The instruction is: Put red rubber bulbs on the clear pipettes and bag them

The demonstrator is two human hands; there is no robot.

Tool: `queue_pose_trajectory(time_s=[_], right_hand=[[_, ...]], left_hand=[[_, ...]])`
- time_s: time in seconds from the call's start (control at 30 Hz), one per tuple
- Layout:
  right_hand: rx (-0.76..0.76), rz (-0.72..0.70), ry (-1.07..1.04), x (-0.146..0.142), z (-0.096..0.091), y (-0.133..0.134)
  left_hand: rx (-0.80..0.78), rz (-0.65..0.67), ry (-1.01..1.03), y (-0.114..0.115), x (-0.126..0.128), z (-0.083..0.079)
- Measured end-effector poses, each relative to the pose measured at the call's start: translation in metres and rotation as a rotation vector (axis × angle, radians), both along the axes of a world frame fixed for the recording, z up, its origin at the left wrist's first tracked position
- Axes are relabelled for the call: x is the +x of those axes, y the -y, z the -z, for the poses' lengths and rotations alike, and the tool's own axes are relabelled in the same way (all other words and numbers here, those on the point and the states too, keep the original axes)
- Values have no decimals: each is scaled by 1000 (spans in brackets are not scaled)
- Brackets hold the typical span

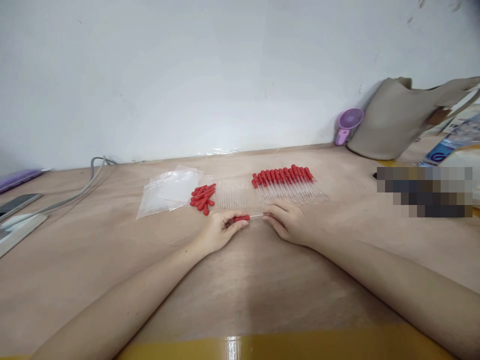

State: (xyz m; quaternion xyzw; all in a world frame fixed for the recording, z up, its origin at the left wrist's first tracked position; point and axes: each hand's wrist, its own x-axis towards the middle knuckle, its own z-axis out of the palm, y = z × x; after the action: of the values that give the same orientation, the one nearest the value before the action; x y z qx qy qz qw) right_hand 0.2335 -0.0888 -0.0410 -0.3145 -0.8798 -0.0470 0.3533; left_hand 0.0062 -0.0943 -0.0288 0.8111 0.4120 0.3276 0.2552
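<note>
Soft light — glare on yellow strip point(277, 343) — edges stretched.

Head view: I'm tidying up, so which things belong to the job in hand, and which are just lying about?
Likely job: held red bulb, held clear tube, loose red bulbs, bare tubes, capped tubes, probably plastic bags.

Likely lying about: purple fan, beige bag, phone, cable.

Bulbs point(203, 198) are red, tubes point(230, 196) seemingly clear, the fan point(350, 119) purple, the bag point(393, 120) taupe.

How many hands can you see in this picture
2. The left hand holds a red bulb at one end of a clear tube; the right hand pinches the tube's other end. Neither is hidden.
</note>
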Motion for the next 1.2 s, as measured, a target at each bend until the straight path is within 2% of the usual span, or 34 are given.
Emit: queue_pose_trajectory(time_s=[0.23,0.37,0.67,1.07,1.2], right_hand=[[47,-76,-13,-3,-4,3],[69,-96,-13,-5,-4,5],[52,-30,21,-12,-4,9],[-114,68,105,-13,-4,10],[-162,51,114,-15,-7,8]], left_hand=[[-52,40,112,5,3,2],[-45,64,106,7,4,1],[-49,67,118,8,5,-2],[14,72,60,7,1,1],[31,49,70,6,1,1]])
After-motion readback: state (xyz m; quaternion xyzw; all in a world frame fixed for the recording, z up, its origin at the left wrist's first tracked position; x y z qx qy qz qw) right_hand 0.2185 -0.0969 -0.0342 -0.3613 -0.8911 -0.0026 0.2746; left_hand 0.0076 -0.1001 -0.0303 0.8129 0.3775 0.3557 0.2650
